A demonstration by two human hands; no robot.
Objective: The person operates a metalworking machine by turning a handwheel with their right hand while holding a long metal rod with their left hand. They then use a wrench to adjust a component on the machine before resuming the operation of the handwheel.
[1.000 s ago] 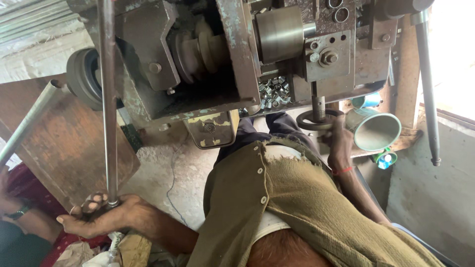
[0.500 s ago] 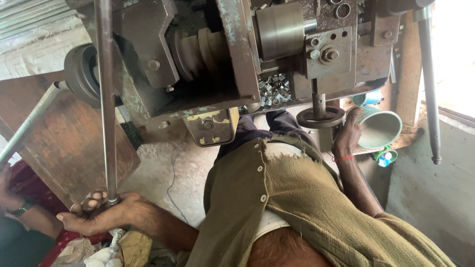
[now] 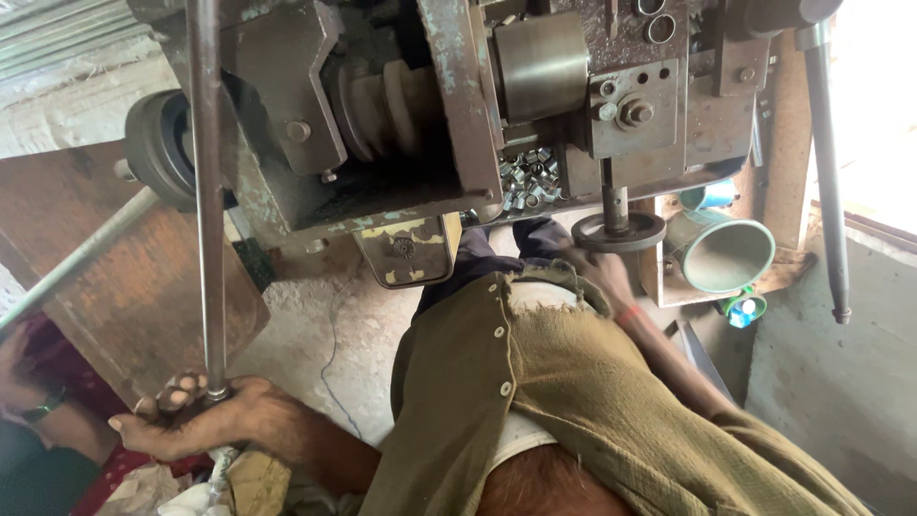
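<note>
My left hand (image 3: 205, 420) is closed around the lower end of a long steel lever rod (image 3: 206, 191) that runs up in front of a worn metal machine (image 3: 382, 115). My right hand (image 3: 590, 268) is blurred and sits just under the left rim of a small round handwheel (image 3: 619, 232) on a vertical shaft below the machine. Whether its fingers grip the wheel cannot be made out. My olive shirt (image 3: 573, 401) fills the lower middle of the view.
A heap of small metal rings (image 3: 530, 177) lies in the machine. A green cone-shaped cup (image 3: 721, 253) stands at the right beside a second long lever (image 3: 826, 172). Another person's arm with a wristwatch (image 3: 38, 406) is at the far left near a rusty board (image 3: 124, 287).
My right hand has moved left, from beside the green cup to under the handwheel. My left hand has stayed on the lever rod.
</note>
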